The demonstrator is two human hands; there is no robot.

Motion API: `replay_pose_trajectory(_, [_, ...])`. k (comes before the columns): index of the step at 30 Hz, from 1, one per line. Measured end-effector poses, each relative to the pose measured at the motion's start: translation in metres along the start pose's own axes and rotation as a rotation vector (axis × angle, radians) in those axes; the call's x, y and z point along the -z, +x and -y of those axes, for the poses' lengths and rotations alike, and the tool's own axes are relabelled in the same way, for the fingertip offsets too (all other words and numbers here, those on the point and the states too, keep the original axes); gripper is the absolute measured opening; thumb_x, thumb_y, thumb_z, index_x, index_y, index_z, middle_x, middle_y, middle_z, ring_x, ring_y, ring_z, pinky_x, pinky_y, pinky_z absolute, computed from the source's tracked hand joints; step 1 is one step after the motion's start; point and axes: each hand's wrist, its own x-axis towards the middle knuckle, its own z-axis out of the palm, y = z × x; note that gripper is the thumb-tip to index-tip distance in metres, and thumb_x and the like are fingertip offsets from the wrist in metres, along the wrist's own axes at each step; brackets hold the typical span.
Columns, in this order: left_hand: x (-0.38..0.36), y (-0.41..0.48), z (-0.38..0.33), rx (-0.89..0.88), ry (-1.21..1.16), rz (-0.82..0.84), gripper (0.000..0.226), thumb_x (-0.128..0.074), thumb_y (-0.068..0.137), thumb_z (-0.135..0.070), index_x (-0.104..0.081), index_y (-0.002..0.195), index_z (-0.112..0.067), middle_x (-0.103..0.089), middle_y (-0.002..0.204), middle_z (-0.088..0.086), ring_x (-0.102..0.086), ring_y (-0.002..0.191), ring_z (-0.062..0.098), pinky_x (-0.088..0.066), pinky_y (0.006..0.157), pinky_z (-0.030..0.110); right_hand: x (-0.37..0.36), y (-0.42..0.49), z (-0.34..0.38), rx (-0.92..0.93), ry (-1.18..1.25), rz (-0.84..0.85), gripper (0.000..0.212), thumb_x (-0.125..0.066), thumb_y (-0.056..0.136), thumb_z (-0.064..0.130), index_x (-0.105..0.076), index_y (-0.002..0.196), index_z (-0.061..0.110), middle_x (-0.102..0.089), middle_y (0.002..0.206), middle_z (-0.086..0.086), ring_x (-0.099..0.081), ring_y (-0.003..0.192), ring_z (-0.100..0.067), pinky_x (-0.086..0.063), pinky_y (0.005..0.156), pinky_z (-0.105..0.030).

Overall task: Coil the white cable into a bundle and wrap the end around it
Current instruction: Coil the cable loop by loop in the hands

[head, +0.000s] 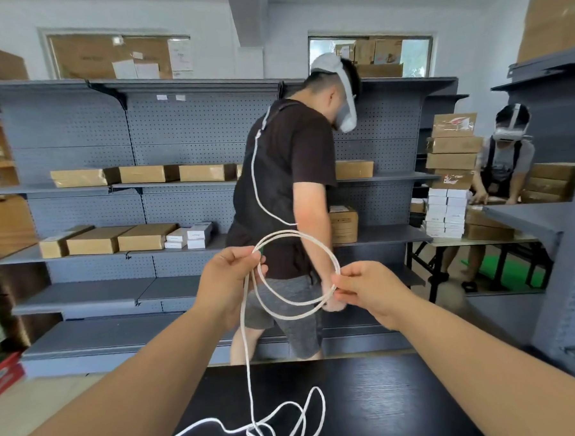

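So the left hand [230, 274] is pinched shut on the top-left of the white cable [297, 274] loops, and the right hand [366, 288] has its fingers closed on the opposite side, holding a couple of turns up in the air between them. The rest trails down from the left hand into a messy pile on the black table [388, 396] below. That slack looks crossed over itself, so pulling more in could snag or knot it, and a loose pinch might spring the loops open.

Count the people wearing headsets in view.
2. One person in a dark shirt stands at the middle shelves; another person in grey bends over the right-hand table. Others may be hidden.
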Motion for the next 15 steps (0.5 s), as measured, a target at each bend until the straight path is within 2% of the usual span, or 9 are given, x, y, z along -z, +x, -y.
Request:
replay_pose_trajectory(4, [-0.001,0.0,-0.008,-0.011,0.038,0.032,0.006,-0.058,0.088,-0.001,-0.059,0.084,-0.005,-0.065,0.075,0.008,-0.065,0.057,0.011,-0.055,0.058,0.022,0.0,-0.001,0.0,-0.026,-0.022,0.007,0.011,-0.063,0.086,0.008,-0.065,0.089,-0.003,-0.065,0.09,-0.015,-0.065,0.081,-0.018,-0.057,0.077,-0.025])
replay_pose_trajectory(9, [-0.006,0.0,-0.018,-0.011,0.039,0.097,0.008,-0.056,0.087,0.003,-0.057,0.082,-0.003,-0.062,0.074,0.011,-0.062,0.053,0.012,-0.056,0.055,0.023,0.0,-0.003,0.005,-0.024,-0.13,0.01,0.007,-0.062,0.086,0.007,-0.066,0.086,0.001,-0.062,0.079,-0.012,-0.061,0.071,-0.015,-0.057,0.065,-0.02])
replay_pose_trajectory(13, [-0.006,0.0,-0.022,-0.039,0.138,0.128,0.008,-0.058,0.087,0.001,-0.06,0.081,-0.004,-0.062,0.074,0.01,-0.06,0.054,0.014,-0.055,0.057,0.024,-0.001,-0.007,0.013,-0.004,-0.244,0.017,0.004,-0.061,0.086,0.012,-0.065,0.085,0.01,-0.062,0.082,-0.008,-0.058,0.073,-0.013,-0.055,0.074,-0.027])
replay_pose_trajectory(15, [-0.007,0.0,-0.022,-0.044,0.181,0.137,0.006,-0.06,0.086,0.001,-0.06,0.082,-0.004,-0.06,0.074,0.011,-0.06,0.054,0.014,-0.055,0.058,0.024,-0.002,-0.01,0.02,0.019,-0.297,0.022,0.009,-0.06,0.087,0.018,-0.064,0.093,0.014,-0.062,0.085,-0.002,-0.057,0.073,-0.009,-0.05,0.062,-0.02])
